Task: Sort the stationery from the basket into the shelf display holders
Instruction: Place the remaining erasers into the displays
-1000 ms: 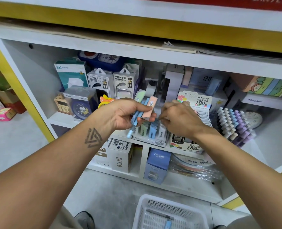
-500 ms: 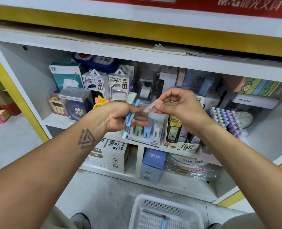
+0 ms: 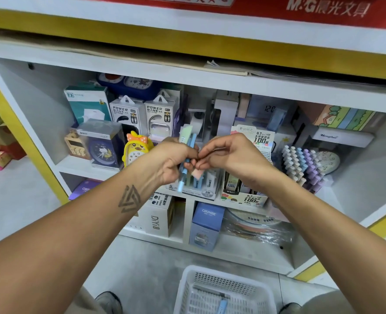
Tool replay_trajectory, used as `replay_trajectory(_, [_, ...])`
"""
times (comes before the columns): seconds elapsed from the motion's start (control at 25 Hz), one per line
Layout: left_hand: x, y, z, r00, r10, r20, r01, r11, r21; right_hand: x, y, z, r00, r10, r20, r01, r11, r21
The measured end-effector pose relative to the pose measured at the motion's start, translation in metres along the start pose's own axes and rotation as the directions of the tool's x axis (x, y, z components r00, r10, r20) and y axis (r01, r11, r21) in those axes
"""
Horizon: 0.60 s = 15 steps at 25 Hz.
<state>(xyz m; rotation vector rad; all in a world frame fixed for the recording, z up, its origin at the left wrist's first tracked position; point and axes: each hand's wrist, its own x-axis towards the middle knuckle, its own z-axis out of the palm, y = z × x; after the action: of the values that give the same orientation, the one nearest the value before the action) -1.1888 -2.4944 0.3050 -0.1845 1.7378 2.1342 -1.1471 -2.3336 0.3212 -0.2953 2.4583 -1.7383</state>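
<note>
Right hand (image 3: 230,158) dropped from raised position half second ago, now knuckle to knuckle with left hand (image 3: 172,163). Fingers curled, pinching pink eraser (image 3: 197,173) at lower fingertips, eraser angled down. Left hand fisted round blue pen (image 3: 185,165) and green eraser (image 3: 185,133), green end poking up above fist, pen tip down. Just behind and below hands: eraser display holder (image 3: 201,189), lead refill box (image 3: 244,196) to right. Far below, on floor: white basket (image 3: 187,288), blue item inside.
</note>
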Motion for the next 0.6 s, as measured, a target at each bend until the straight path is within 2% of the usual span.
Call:
replay_trajectory(0.16, [0.002, -0.007, 0.007, 0.989, -0.108, 0.103, 0.119, 0.987, -0.104, 0.004, 0.000, -0.001, 0.996, 0.003, -0.084, -0.008, 0.998, -0.055])
replay_trajectory(0.36, [-0.001, -0.002, 0.007, 0.968, -0.120, 0.218, 0.148, 0.982, -0.114, 0.008, -0.001, -0.008, 0.987, -0.080, -0.137, 0.077, 0.997, -0.027])
replay_trajectory(0.44, [0.000, 0.000, 0.007, 0.975, -0.091, 0.201, 0.117, 0.986, -0.118, 0.007, -0.001, -0.010, 0.985, -0.112, -0.133, 0.117, 0.993, 0.029])
replay_trajectory(0.52, [0.001, 0.001, 0.006, 0.991, -0.016, 0.131, 0.026, 0.997, -0.076, 0.008, 0.001, -0.012, 0.975, -0.125, -0.181, 0.134, 0.990, 0.040])
replay_trajectory(0.6, [0.000, 0.001, 0.006, 0.995, 0.059, 0.084, -0.058, 0.998, -0.011, 0.011, 0.004, -0.014, 0.955, -0.133, -0.265, 0.091, 0.982, -0.164])
